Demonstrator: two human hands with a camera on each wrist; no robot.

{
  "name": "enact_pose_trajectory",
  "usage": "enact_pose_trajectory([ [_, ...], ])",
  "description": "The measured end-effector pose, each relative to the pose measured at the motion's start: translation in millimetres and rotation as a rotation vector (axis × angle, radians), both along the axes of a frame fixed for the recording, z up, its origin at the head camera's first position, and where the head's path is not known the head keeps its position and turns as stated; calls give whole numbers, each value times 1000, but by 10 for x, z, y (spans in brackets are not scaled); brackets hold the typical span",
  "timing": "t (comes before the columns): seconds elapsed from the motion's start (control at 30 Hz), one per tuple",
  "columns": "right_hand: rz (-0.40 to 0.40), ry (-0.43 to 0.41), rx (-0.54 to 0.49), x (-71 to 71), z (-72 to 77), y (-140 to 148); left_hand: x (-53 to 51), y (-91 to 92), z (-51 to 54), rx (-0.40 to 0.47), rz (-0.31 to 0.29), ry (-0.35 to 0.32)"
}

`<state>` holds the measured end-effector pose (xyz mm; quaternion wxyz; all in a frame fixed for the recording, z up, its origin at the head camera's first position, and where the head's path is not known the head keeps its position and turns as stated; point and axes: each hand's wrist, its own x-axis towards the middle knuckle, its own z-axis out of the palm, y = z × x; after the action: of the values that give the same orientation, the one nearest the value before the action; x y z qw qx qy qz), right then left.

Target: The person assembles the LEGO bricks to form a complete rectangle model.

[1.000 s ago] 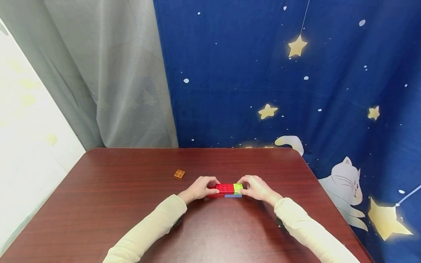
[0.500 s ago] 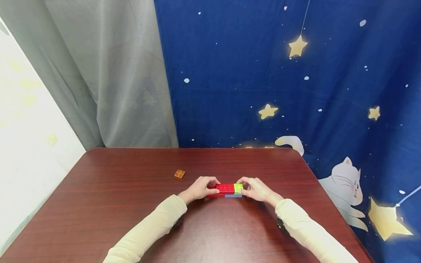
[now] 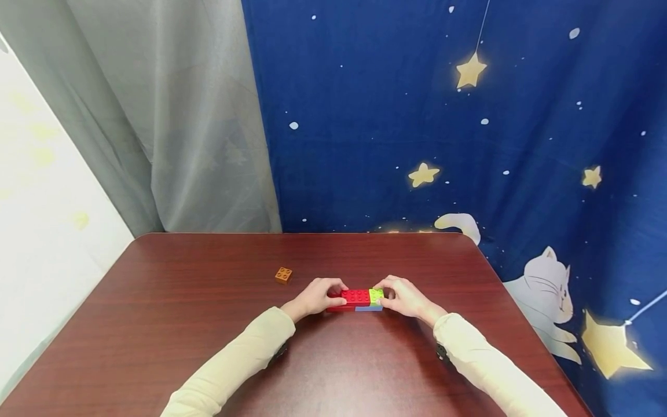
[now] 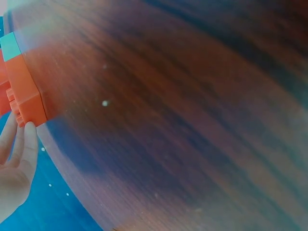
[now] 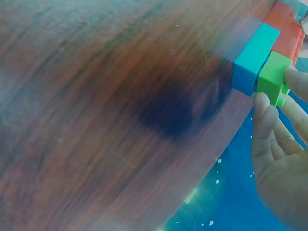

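Observation:
On the table, a red brick (image 3: 356, 297) and a lime green brick (image 3: 376, 296) sit end to end as an upper layer. Below them lie a lower red brick (image 3: 341, 309) and a blue brick (image 3: 368, 308). My left hand (image 3: 315, 296) grips the left end of the red bricks, thumb in front and a finger behind. In the left wrist view, its fingertips touch the end of the lower red brick (image 4: 26, 91). My right hand (image 3: 409, 298) pinches the green brick (image 5: 274, 74) at the right end, beside the blue brick (image 5: 255, 57).
A small orange brick (image 3: 283, 275) with studs up lies apart, behind and to the left of the stack. The brown wooden table (image 3: 208, 272) ends at a back edge with rounded corners. Grey and blue star-patterned curtains (image 3: 365, 145) hang beyond it.

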<state>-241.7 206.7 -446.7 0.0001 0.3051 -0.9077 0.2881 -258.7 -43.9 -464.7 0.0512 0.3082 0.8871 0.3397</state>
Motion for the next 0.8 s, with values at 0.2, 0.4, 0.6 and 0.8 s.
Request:
enact_pose_trajectory([
  [0.2, -41, 3, 26, -14, 8, -29, 0, -1, 15, -10, -1, -5],
  [0.4, -67, -10, 29, -6, 4, -46, 3, -6, 29, -17, 0, -9],
  [0.6, -62, -6, 29, -13, 9, -37, 9, -7, 56, -20, -7, -1],
  [0.8, -38, -10, -25, -15, -49, 3, 9, 3, 62, -30, -5, 1],
])
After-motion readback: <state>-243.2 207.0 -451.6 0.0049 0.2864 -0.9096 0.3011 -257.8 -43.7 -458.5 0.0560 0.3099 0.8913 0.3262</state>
